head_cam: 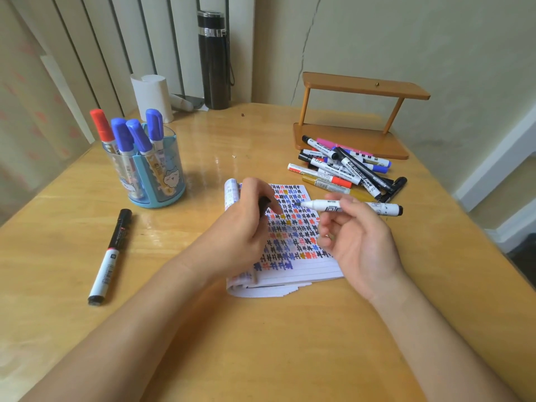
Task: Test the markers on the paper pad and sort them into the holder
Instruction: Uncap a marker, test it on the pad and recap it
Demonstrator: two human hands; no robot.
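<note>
Marker in the right hand: a white barrel with a black rear end, uncapped, lying nearly level between thumb and fingertips, its dark tip pointing toward the left hand and hovering just over the paper pad. The print on the barrel is too blurred to read. The left hand is curled around a small black cap, most of which is hidden behind the fingers. The pad lies on the table beneath both hands; its page is filled with rows of black, blue, red and ochre test marks, with only a few blank ruled lines left at the near edge. The left hand covers the pad's left part, and the pages rolled over its far left corner are hard to make out.

Beyond the right hand a loose pile of markers lies against the base of a small wooden shelf; how many there are cannot be told. Beyond and to the left of the left hand stands the blue translucent holder with one red-capped and three blue-capped markers upright in it. Left of that hand, well apart, a lone black-capped marker lies on the table. Bare tabletop lies between holder and pad and nearer than both hands. At the far edge stand a dark flask and a white paper roll.
</note>
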